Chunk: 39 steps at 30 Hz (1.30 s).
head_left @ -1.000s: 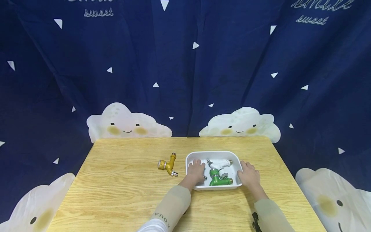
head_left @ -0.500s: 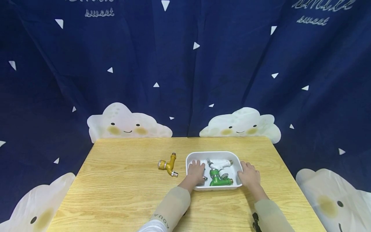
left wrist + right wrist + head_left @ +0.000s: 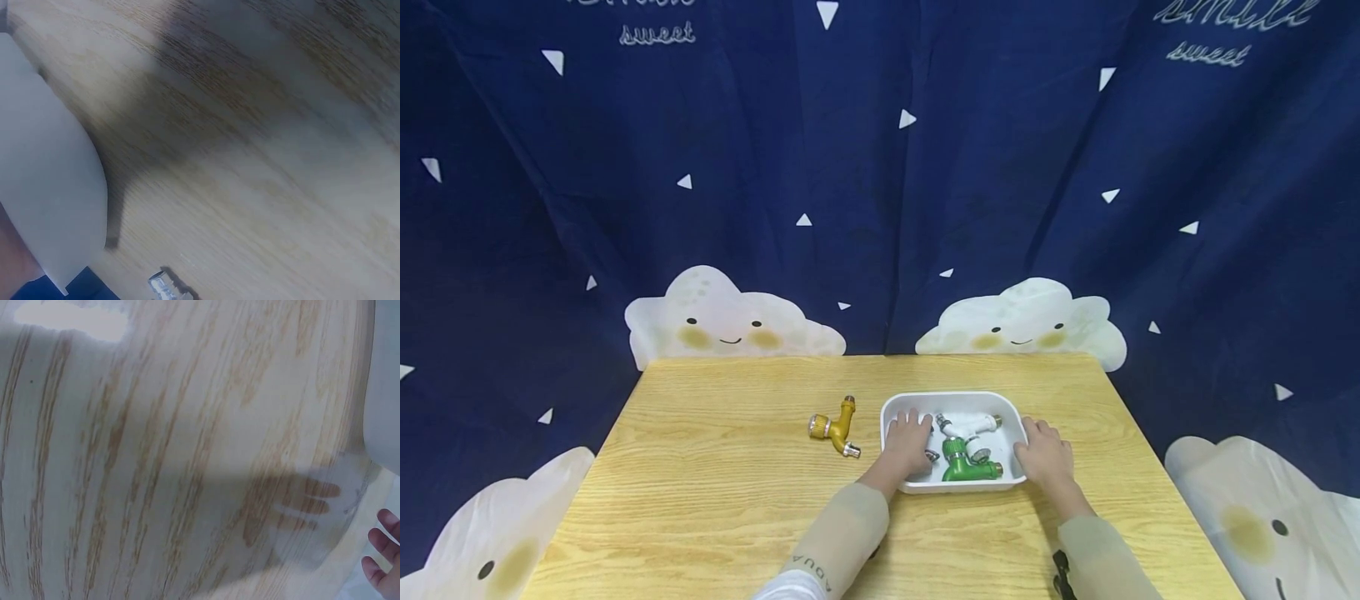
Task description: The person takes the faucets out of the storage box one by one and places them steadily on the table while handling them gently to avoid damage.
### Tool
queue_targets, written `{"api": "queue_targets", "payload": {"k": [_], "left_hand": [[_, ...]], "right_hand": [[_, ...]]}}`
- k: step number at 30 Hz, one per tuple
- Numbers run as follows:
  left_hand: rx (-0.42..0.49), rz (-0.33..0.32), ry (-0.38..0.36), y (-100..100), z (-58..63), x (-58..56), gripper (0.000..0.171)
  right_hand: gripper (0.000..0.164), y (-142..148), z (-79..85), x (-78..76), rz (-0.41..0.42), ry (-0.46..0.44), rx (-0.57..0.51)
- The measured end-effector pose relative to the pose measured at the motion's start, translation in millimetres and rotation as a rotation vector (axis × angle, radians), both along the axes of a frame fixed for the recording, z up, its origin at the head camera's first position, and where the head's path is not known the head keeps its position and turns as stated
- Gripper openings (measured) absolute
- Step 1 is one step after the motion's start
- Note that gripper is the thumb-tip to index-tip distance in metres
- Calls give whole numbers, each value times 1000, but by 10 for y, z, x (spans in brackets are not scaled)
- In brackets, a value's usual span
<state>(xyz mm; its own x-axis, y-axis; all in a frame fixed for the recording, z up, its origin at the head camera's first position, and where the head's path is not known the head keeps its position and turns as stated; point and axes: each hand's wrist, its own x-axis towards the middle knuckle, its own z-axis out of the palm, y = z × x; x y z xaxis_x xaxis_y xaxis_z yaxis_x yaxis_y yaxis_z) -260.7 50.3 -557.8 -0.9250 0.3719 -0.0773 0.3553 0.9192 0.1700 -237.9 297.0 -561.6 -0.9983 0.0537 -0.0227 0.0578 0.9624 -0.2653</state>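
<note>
A white plastic basin (image 3: 951,486) stands on the table, holding a green tap (image 3: 970,471) and a white tap (image 3: 973,427). Inside its left end my left hand (image 3: 908,442) reaches down, fingers bent over another tap (image 3: 932,456). Only metal ends of that tap show beside the hand; the rest is covered. My right hand (image 3: 1047,454) holds the basin's right rim, its fingers on the outside. Part of the left hand (image 3: 12,256) shows at the basin's edge in the left wrist view. Fingertips of the right hand (image 3: 386,556) appear in the right wrist view.
Left of the basin, a yellow tap (image 3: 838,427) lies on the wooden table (image 3: 722,483). Its chrome spout (image 3: 165,286) shows at the bottom of the left wrist view. A dark blue curtain (image 3: 865,167) with clouds hangs behind the table.
My left hand has shifted very slightly, and the metal ends beside it show a little differently. The right hand, basin and yellow tap stay in place.
</note>
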Motion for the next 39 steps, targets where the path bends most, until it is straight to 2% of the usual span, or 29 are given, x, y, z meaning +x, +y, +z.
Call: {"api": "queue_targets", "payload": {"k": [4,10,14,27,32,39], "left_hand": [[22,-12,4,0,13,-26,83],[47,-19,35,-8,80,-53,78],[83,-25,70,-18,167,-68,73],[113,-28,174,-152,494,-156,79],[158,-14,213,-228,631,-189,80],[204,19,253,-388,702,-264,75]], "right_hand": [[53,6,-5,-1,1,1,-2],[54,10,-13,-5,-1,-5,-4],[54,11,-17,-8,0,-10,-4],[52,10,-18,-3,-1,-11,-5],[52,9,-19,-4,-1,-7,-4],[53,4,-24,-6,-1,-4,-4]]}}
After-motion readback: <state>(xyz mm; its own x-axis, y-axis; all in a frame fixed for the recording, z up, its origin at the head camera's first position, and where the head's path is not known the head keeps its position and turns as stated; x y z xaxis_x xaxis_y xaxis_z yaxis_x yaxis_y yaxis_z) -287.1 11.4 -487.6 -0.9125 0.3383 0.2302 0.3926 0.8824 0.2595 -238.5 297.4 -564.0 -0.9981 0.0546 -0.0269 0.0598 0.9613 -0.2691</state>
